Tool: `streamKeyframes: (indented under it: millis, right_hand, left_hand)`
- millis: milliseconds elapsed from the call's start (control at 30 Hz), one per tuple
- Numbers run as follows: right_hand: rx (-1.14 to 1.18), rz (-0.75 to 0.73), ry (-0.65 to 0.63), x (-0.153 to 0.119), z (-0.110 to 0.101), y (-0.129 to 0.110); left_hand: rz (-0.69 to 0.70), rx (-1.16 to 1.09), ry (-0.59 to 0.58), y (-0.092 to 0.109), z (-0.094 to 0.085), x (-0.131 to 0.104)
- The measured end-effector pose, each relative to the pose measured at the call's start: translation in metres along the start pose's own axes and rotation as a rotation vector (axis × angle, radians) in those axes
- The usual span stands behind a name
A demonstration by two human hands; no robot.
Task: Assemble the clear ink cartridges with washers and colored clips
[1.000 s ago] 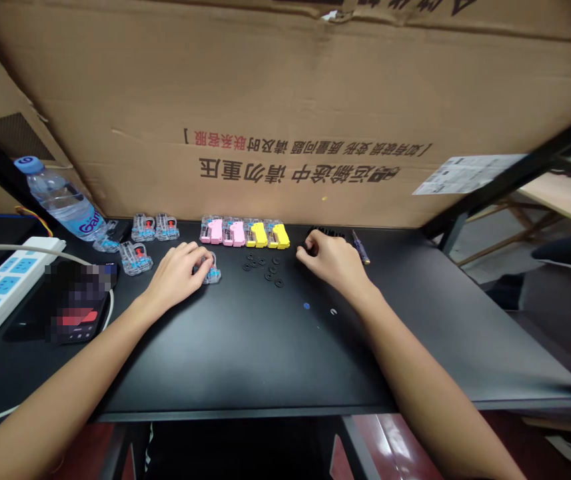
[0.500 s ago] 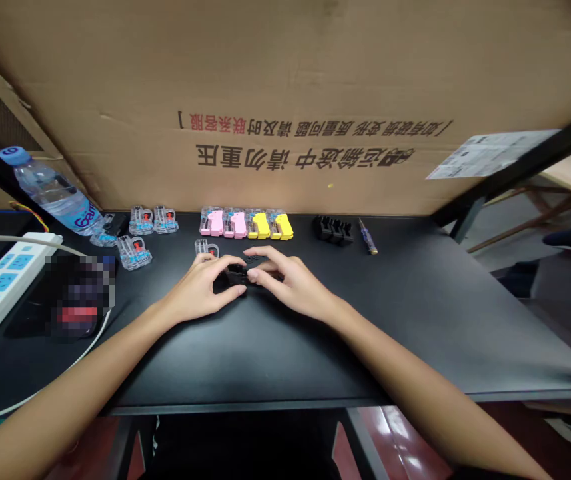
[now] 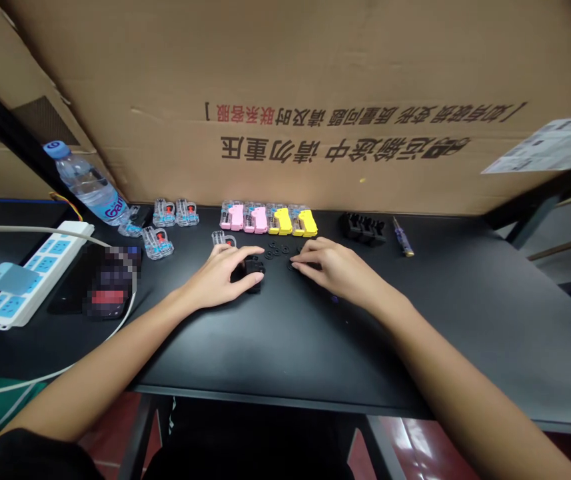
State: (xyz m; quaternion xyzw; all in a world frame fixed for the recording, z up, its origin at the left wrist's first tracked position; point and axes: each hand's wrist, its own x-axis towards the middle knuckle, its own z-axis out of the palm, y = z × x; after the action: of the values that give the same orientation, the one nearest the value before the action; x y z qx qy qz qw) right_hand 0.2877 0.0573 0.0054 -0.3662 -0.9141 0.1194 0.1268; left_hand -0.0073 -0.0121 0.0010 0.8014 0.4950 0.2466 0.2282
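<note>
My left hand (image 3: 215,279) is curled around a small black plastic part (image 3: 254,268), thumb on the near side and fingers on the far side, on the table. My right hand (image 3: 338,272) is to its right, thumb and forefinger pinched at the tabletop on a small black ring (image 3: 291,266), mostly hidden by the fingertips. Several loose black rings (image 3: 276,251) lie flat between the two hands. Just beyond my left hand is a clear plastic piece (image 3: 222,239) with a red bit, partly covered by the fingers.
Along the cardboard wall (image 3: 315,67) stand pink pieces (image 3: 236,217), yellow pieces (image 3: 308,223), black plastic parts (image 3: 364,229) and a screwdriver (image 3: 403,238). Leftward are clear pieces (image 3: 157,243), a water bottle (image 3: 90,187), a power strip (image 3: 48,260) and a white cable (image 3: 110,333).
My right hand has moved away from the black part to the rings on its right. The left hand keeps hold of the part. The whole view has shifted slightly.
</note>
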Motion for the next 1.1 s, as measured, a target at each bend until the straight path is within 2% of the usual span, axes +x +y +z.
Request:
streamKeyframes:
  millis: [167, 300, 500, 800, 1100]
  right_hand:
    - [-0.037, -0.027, 0.030, 0.003, 0.005, -0.013]
    - [-0.025, -0.046, 0.066, 0.004, 0.001, -0.019]
    - [-0.051, -0.060, -0.016, 0.000, -0.004, -0.022]
    - [-0.105, -0.093, 0.018, 0.004, 0.009, -0.040]
    - [-0.028, -0.195, 0.069, 0.007, 0.024, -0.040]
  left_hand:
    - [0.019, 0.003, -0.001, 0.000, 0.000, 0.000]
    - [0.054, -0.018, -0.001, -0.001, 0.000, 0.001]
    - [0.076, -0.023, -0.005, -0.002, 0.000, 0.001]
    - [0.111, -0.006, -0.020, -0.005, 0.002, 0.000]
    - [0.094, 0.039, 0.017, -0.007, 0.003, 0.001]
